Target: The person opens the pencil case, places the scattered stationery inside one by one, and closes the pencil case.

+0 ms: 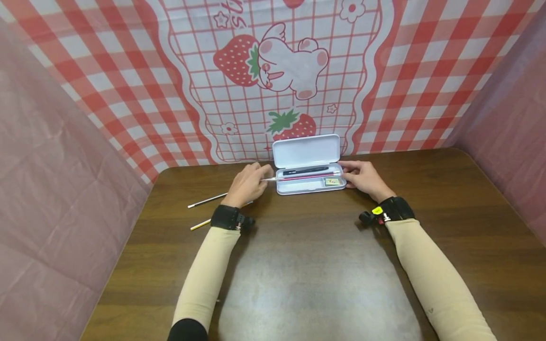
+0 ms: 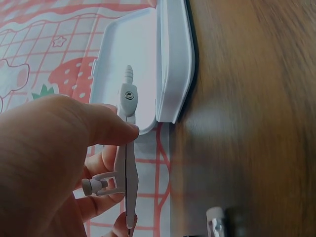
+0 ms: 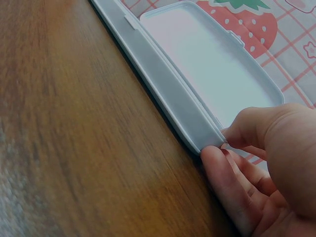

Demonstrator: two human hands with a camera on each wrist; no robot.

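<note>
left hand (image 1: pixel 247 184) in a closed pinch on a white drawing compass (image 2: pixel 132 160), just beside the left end of an open pencil case (image 1: pixel 306 152), right hand (image 1: pixel 363 180) gripping its right end, case between both hands

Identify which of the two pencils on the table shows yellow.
The near pencil, lower in the head view; the far pencil looks dark, without yellow.

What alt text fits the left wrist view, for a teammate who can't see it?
The left hand holds a pale drawing compass, with an open white pencil case behind it. Brown table fills the right side; strawberry-print cloth shows at left.
</note>
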